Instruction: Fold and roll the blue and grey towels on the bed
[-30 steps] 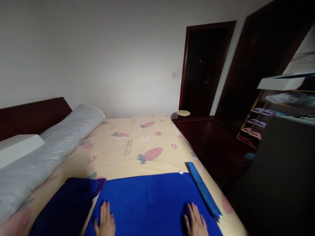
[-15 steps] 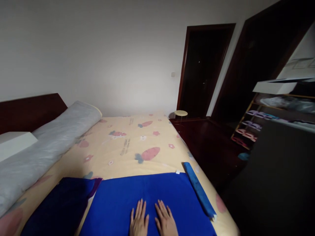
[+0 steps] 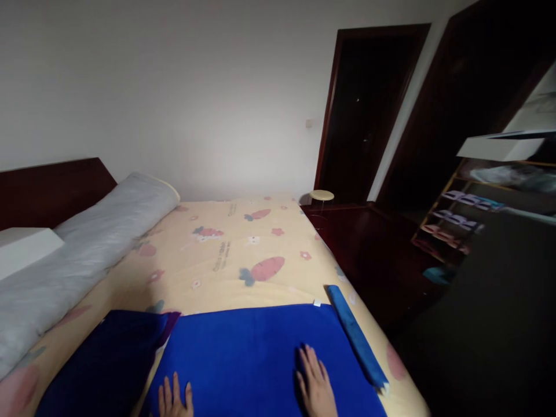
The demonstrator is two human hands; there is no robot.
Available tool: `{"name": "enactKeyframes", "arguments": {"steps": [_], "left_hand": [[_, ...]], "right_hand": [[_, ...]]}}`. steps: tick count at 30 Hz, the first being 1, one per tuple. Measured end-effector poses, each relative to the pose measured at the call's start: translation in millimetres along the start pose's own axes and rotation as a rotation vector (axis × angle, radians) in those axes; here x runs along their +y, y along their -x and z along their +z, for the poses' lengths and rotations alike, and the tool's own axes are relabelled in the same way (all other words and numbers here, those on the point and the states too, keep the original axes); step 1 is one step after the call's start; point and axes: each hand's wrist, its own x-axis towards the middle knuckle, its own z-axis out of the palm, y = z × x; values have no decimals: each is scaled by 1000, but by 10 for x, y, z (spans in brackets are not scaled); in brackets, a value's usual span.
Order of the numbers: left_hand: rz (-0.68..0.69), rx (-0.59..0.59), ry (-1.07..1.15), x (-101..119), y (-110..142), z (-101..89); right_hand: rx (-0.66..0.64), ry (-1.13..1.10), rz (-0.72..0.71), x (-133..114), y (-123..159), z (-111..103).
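Note:
A bright blue cloth (image 3: pixel 247 353), perhaps a towel, lies spread flat on the bed, with a small white tag at its far right corner. My left hand (image 3: pixel 174 399) is over its left part, fingers spread and nothing held; the frame's lower edge cuts the hand off. Over the right part is my right hand (image 3: pixel 316 382), also with fingers stretched out and holding nothing. A rolled blue cloth (image 3: pixel 357 341) lies along the right side of the spread one. To the left rests a dark navy cloth (image 3: pixel 102 362) with a purple edge.
The bed (image 3: pixel 208 289) has a cream sheet printed with carrots and flowers. A grey rolled mat or bedding (image 3: pixel 99 237) and a white box (image 3: pixel 28 249) are on its left. Beyond the right edge stand a round stool (image 3: pixel 321 196) and a shoe rack (image 3: pixel 452 217).
My hands have moved apart over the blue cloth: the left one went left and lower, the right one a little to the right. The view has shifted slightly.

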Motion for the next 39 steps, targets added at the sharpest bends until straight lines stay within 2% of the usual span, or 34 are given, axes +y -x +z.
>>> {"name": "enactKeyframes", "arguments": {"steps": [2, 4, 6, 7, 9, 13, 15, 17, 19, 25, 30, 33, 36, 39], "left_hand": [[42, 46, -48, 36, 51, -1], [86, 91, -107, 59, 94, -25], [112, 133, -155, 85, 130, -68], [118, 152, -174, 104, 147, -95], [117, 183, -203, 154, 178, -153], [118, 198, -242, 272, 240, -279], [131, 196, -270, 318, 269, -337], [137, 157, -305, 349, 290, -386], [134, 96, -343, 367, 299, -420], [93, 46, -414, 384, 276, -458], [135, 137, -374, 399, 281, -462], [127, 151, -329, 386, 266, -434], [110, 121, -292, 344, 225, -374], [91, 93, -258, 286, 179, -294]], "right_hand": [[-108, -83, -144, -400, -124, 101], [-209, -139, -275, -663, -212, 191], [-290, -161, -363, -716, -302, 250], [-310, -153, -367, -655, -360, 264], [-296, -96, -281, -378, -514, 257], [-144, 93, 17, 492, -896, 157], [-77, 151, 118, 865, -1053, 102], [-25, 165, 177, 1097, -1152, 64], [11, 155, 204, 1187, -1186, 49], [2, 130, 219, 1143, -1144, 56], [-5, 131, 248, 1112, -1258, 6], [4, 137, 214, 962, -1220, -92], [45, 143, 119, 716, -869, -154], [91, 160, 137, 507, -292, -138]]}}
